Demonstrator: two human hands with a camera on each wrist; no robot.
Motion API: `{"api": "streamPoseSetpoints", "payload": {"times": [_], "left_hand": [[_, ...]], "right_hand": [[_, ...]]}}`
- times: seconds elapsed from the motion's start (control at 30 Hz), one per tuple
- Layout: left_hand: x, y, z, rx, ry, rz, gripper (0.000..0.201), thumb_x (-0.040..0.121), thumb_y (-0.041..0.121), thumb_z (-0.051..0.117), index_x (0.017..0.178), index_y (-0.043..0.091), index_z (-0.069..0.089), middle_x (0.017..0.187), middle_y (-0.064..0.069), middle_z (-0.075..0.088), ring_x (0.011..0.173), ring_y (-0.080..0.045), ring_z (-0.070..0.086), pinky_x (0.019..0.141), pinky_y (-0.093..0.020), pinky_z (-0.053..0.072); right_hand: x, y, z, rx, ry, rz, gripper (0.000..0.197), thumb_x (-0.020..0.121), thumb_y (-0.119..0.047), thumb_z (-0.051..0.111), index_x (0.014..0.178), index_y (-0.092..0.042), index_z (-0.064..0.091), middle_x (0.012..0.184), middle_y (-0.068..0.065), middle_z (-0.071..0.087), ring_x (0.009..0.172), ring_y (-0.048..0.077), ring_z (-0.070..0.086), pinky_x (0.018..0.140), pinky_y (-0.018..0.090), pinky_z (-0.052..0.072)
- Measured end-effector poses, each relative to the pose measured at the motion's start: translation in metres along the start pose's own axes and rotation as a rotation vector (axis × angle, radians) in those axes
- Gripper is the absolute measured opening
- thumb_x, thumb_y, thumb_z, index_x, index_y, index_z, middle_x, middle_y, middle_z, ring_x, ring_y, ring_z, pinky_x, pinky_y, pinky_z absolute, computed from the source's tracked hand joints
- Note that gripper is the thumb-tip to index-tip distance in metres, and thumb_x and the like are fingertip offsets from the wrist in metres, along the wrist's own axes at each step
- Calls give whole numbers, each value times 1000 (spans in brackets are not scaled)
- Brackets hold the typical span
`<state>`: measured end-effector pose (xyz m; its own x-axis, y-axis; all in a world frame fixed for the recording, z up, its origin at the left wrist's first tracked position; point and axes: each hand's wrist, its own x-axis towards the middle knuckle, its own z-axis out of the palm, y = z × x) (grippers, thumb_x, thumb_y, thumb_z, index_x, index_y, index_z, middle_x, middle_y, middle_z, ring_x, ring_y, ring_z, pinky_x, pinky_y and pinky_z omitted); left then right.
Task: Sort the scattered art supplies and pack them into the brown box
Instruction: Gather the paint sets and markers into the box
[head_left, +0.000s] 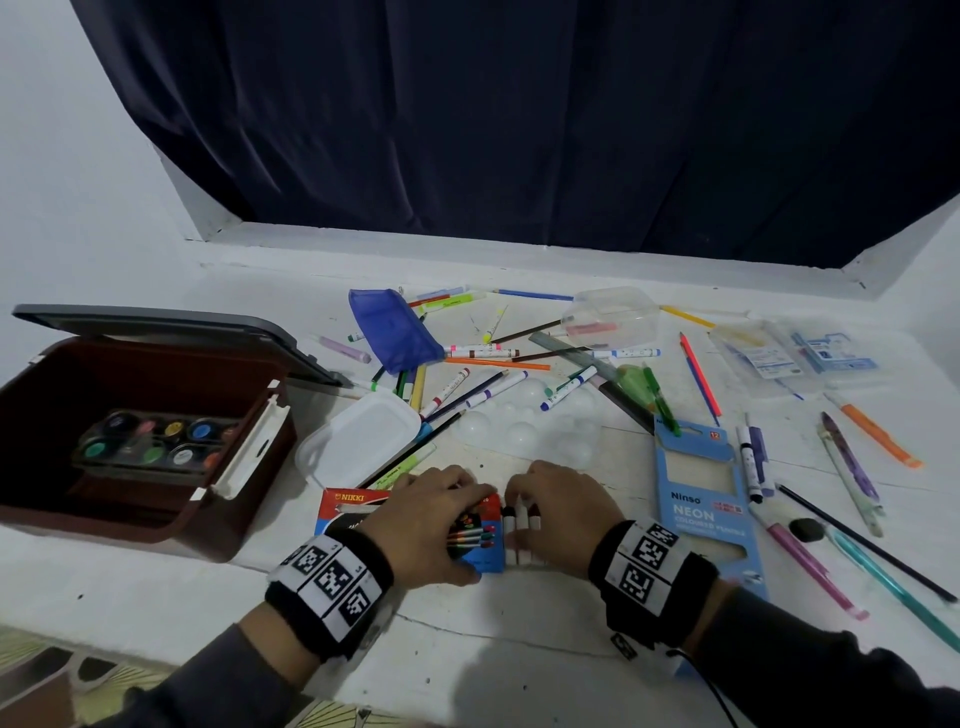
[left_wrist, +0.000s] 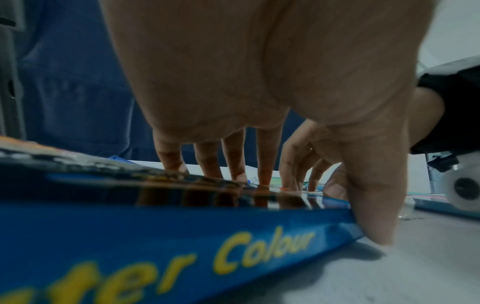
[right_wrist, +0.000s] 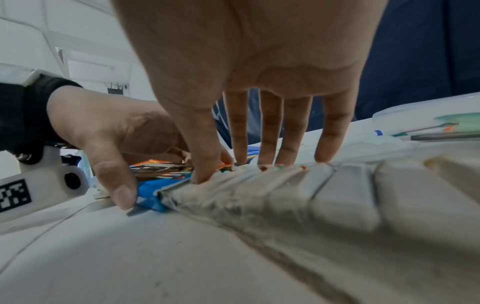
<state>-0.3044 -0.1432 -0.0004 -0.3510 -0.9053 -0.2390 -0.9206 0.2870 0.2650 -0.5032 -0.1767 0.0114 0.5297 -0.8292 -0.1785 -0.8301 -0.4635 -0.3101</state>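
Cardboard, red and blue, marks the item in hand: a marker pack (head_left: 415, 525) lying flat on the table (head_left: 519, 649) directly under the left hand (head_left: 426, 525). That hand grasps the pack, fingers arched down onto its top face and thumb (left_wrist: 374, 216) pressed against the near corner. The right hand (head_left: 556, 519) sits just beside it, touching the pack's open end, fingers arched over a row of white-barrelled markers (head_left: 519, 525) held in a clear tray that sticks out of the pack; it presses down on them with fingertips (right_wrist: 322, 152) and thumb, and appears to be sliding the tray in, though whether in or out cannot be told. Well to the left of the left hand stands the brown box (head_left: 130, 467), lid raised, with one paint set (head_left: 156, 439) already inside. That is the only item seen packed. Beyond both hands, pens and pencils (head_left: 483, 384) lie loose among a blue pouch (head_left: 395, 330), a white tub (head_left: 358, 441) and a clear palette (head_left: 524, 428). To the right of the right hand lie a blue pencil sleeve (head_left: 706, 504), apparently empty, and more loose pencils. Judgement: early stage; one set boxed, the marker pack near ready, the bulk of sorting and packing outstanding.
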Motion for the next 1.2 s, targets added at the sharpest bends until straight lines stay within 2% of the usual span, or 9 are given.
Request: {"api": "streamPoseSetpoints", "payload": {"times": [0.1,0.17,0.33,0.47,0.53,0.73,0.93,1.03,1.2], "left_hand": [[-6,-3,-1,-31,18,8,87,75,61,72,149,40,30,141,15,39,130,-10,35,114,-39,24],[-13,-9,-3,-46,42,6,88,74,64,71,149,42,30,142,18,38,132,-7,34,114,-39,23],[-30,-27,-4,-37,52,-43,91,75,62,73,151,41,27,147,21,34,138,-4,27,115,-35,18],[-36,-33,-3,-36,83,-58,92,72,62,74,150,43,29,145,22,34,137,-2,27,110,-33,17],[-37,-32,-3,-35,84,-64,90,73,62,73,149,43,29,145,23,34,137,-2,27,110,-32,17],[-30,-24,-2,-40,59,-34,87,76,62,71,149,44,28,144,22,35,135,-1,27,109,-32,18],[-11,2,2,-43,-1,30,84,79,64,68,149,41,29,142,17,37,130,-8,33,109,-37,21],[0,17,5,-28,13,60,80,79,64,68,146,40,34,138,14,41,126,-11,36,101,-36,25],[12,39,9,41,18,89,83,79,60,70,149,33,33,145,7,39,129,-17,36,105,-41,28]], "right_hand": [[-5,8,-3,117,19,56,50,79,-57,69,119,-31,55,108,-7,54,99,14,54,86,34,48],[-12,18,-8,182,29,97,49,78,-60,69,116,-33,57,107,-10,53,97,10,53,85,31,48],[-30,40,-15,60,19,146,54,80,-68,60,121,-34,54,116,-9,51,109,13,48,94,36,44],[-43,46,-14,-25,69,236,54,88,-71,43,122,-31,53,117,-6,52,109,15,50,89,35,48],[-48,47,-13,-24,50,288,53,90,-70,41,119,-28,54,116,-4,51,105,15,53,87,34,50],[-49,50,-11,123,78,351,44,91,-59,52,117,-23,55,106,-2,50,94,14,53,82,28,46],[-46,38,-6,264,126,297,40,94,-49,53,124,-23,53,114,1,58,101,14,53,85,28,45],[-41,25,-1,308,160,285,39,96,-45,51,127,-21,52,115,4,59,102,16,55,89,32,49],[-38,5,7,353,159,212,40,96,-41,53,131,-22,47,118,5,57,104,18,54,90,28,46]]}}
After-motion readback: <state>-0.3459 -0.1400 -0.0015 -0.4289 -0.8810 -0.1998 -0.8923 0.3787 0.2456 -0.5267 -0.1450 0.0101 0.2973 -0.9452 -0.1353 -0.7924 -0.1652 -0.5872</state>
